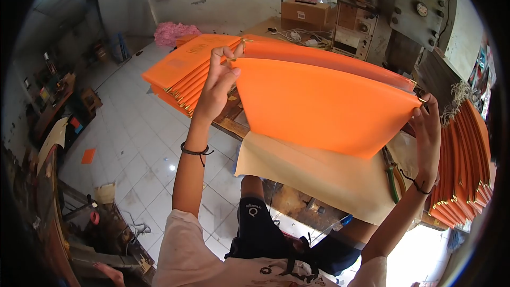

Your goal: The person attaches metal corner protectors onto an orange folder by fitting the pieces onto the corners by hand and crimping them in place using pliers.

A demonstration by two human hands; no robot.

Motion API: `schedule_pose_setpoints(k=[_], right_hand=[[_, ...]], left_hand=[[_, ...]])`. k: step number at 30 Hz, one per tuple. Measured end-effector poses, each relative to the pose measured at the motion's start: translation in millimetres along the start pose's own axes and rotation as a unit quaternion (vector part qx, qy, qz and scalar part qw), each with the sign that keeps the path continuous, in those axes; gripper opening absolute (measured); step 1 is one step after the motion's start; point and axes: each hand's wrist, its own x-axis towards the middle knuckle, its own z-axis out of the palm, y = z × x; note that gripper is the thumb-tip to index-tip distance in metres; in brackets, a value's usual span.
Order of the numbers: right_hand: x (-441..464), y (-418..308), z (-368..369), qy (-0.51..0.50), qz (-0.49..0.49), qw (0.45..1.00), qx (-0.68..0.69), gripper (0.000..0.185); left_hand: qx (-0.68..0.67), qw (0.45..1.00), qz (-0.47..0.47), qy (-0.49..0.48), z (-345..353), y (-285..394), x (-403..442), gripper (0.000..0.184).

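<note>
An orange hanging folder hangs upright in front of me, its top slightly parted and metal hooks at its upper corners. My left hand pinches its upper left corner, and my right hand grips the upper right corner. Beneath the folder lies a brown paper sheet on the workbench. To the left is a stack of orange folders with metal ends along its edge. Many more orange folders stand in a row at the right, beyond my right hand.
Green-handled pliers lie at the paper's right side. Behind the folder are a cardboard box, white cables, a metal control unit and a heavy machine. A pink bundle sits behind the left stack.
</note>
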Motion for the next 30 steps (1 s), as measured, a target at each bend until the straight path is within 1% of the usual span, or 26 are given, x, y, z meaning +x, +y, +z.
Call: schedule_pose_setpoints(k=[1,4,7,10,13,16,19,21,22,25,30], right_hand=[[-1,0,0,0.0,-0.001,1.0,0.006,0.022],[-2,2,2,-0.005,-0.006,1.0,0.02,0.022],[-2,4,1,-0.011,-0.007,1.0,0.029,0.022],[-1,5,0,-0.014,-0.001,0.999,0.036,0.023],[-2,5,-2,-0.018,0.001,0.999,0.028,0.023],[-6,2,2,-0.003,-0.015,1.0,0.021,0.024],[-9,4,0,-0.011,-0.028,0.999,0.018,0.024],[-10,5,-2,-0.024,-0.032,0.999,0.019,0.024],[-10,5,-1,-0.014,-0.034,0.999,0.019,0.024],[-12,3,7,0.009,-0.038,0.999,0.022,0.023],[-12,5,4,0.008,-0.038,0.999,0.018,0.024]], left_hand=[[0.001,1.0,0.018,0.002,0,-2,1,0.027],[-0.134,0.99,0.013,-0.041,-6,2,4,0.02],[-0.11,0.993,-0.033,0.04,3,10,9,0.024],[-0.053,0.991,-0.069,0.098,-3,1,24,0.029],[0.028,0.987,-0.106,0.116,-6,-6,40,0.032],[0.093,0.985,-0.104,0.107,-15,-10,51,0.029],[-0.022,0.995,-0.075,0.066,-8,8,52,0.025],[0.034,0.997,-0.051,0.052,-6,13,46,0.025],[0.062,0.996,-0.04,0.046,-4,15,45,0.025],[0.117,0.989,-0.068,0.056,1,21,45,0.027],[0.124,0.986,-0.09,0.063,-7,15,52,0.025]])
